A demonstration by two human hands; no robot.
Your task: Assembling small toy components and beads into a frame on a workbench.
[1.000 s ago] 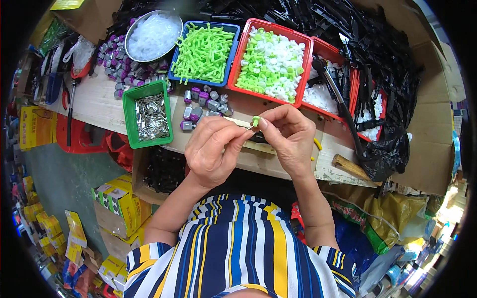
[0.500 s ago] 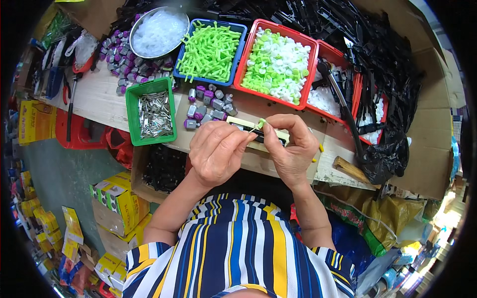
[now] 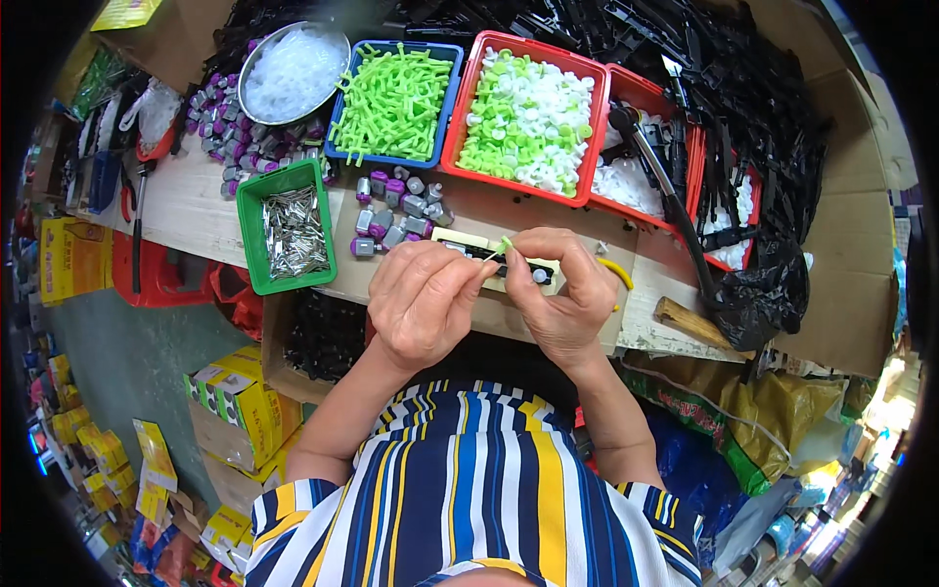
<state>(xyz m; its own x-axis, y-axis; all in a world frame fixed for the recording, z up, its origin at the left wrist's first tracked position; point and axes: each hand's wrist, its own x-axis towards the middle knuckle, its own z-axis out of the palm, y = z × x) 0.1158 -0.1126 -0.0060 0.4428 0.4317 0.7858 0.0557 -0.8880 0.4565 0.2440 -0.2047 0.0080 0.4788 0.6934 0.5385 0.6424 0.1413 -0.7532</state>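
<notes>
Both of my hands meet over the near edge of the table. My right hand (image 3: 562,298) pinches a small light-green plastic piece (image 3: 503,245) between thumb and forefinger. Close against it, my left hand (image 3: 421,303) is closed, fingertips pressed together on something thin, mostly hidden, that reaches toward the green piece. Beneath the fingers lies a cream-coloured block (image 3: 468,238) with a black plastic part (image 3: 536,271) on it, partly covered by my hands. Grey-and-purple small motors (image 3: 396,210) lie just beyond my left hand.
A green tray of metal pins (image 3: 328,230) stands left. Behind are a metal bowl of clear pieces (image 3: 293,73), a blue tray of green sticks (image 3: 391,103) and a red tray of green and white caps (image 3: 533,117). A black-handled tool (image 3: 675,201), a wooden piece (image 3: 690,323) and black parts lie right.
The view has shifted slightly, so the trays sit a little further left. Both hands keep their pinch; the green piece now shows less between the fingertips. More of a yellow loop shows beside my right hand.
</notes>
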